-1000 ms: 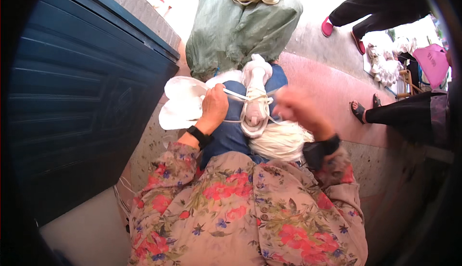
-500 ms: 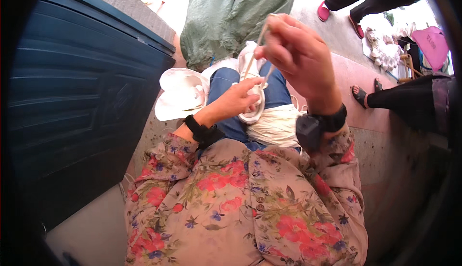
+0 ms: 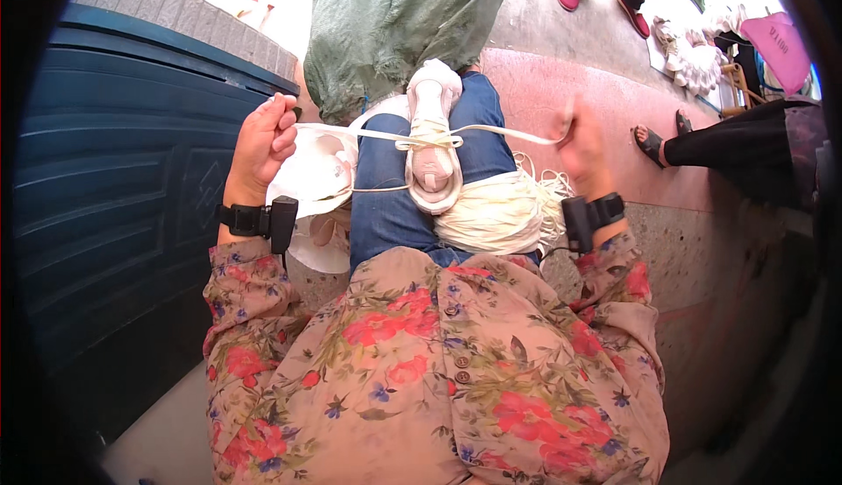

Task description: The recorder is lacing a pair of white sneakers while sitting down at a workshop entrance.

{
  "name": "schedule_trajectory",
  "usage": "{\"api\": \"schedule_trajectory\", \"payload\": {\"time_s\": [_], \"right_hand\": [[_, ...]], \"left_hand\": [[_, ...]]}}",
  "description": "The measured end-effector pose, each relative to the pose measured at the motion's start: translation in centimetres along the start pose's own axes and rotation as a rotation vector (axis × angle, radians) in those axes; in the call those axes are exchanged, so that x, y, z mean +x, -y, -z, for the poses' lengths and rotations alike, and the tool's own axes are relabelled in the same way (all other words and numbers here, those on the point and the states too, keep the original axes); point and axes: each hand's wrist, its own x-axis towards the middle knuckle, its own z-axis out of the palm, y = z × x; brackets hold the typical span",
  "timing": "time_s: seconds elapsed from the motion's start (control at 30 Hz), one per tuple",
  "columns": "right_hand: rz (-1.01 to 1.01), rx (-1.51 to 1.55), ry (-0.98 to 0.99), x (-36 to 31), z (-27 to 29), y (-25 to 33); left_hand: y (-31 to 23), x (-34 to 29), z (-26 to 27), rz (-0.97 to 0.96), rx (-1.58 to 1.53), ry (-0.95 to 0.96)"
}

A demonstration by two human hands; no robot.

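A white shoe [image 3: 430, 103] rests lengthwise on my blue-jeaned lap, its toe toward me. A flat white shoelace [image 3: 491, 129] crosses over the shoe's upper and stretches out to both sides. My left hand [image 3: 266, 145], closed in a fist, pulls one length of the lace out to the left. Off to the right, my right hand [image 3: 581, 145] pinches the other length, whose tip sticks up past the fingers; motion blurs them a little. Beside the shoe, a thick bundle of cream laces [image 3: 491, 215] lies over my right thigh.
White shoe pieces [image 3: 320, 174] are at my left knee. Ahead stands a green woven sack [image 3: 395, 33] with more laces on top. A blue panelled door [image 3: 132, 152] borders my left. At the right are a sandalled person [image 3: 763, 160], another in red shoes [image 3: 633, 17], and white shoes [image 3: 693, 64].
My hands have drawn wide apart, the left going left and the right going down and right. The lace is now spread out sideways across the shoe, which is fully uncovered.
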Motion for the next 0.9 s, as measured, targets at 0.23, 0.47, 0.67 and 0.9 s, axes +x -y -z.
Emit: {"api": "schedule_trajectory", "payload": {"time_s": [0.23,0.47,0.67,0.9], "right_hand": [[0.114,-1.008,-0.207,0.3,-2.0,-9.6],[0.420,-1.856,0.128,1.3,-2.9,-11.3],[-0.137,-0.760,-0.036,-0.7,-1.2,-3.4],[0.177,-0.066,-0.137,-2.7,-2.1,2.1]], "left_hand": [[7.2,1.6,-1.1,-0.043,0.873,-0.179],[14.3,0.4,-6.5,0.186,0.615,-0.011],[14.6,0.2,-6.0,0.058,0.727,-0.092],[16.6,1.9,-5.3,-0.378,1.166,-0.163]]}}
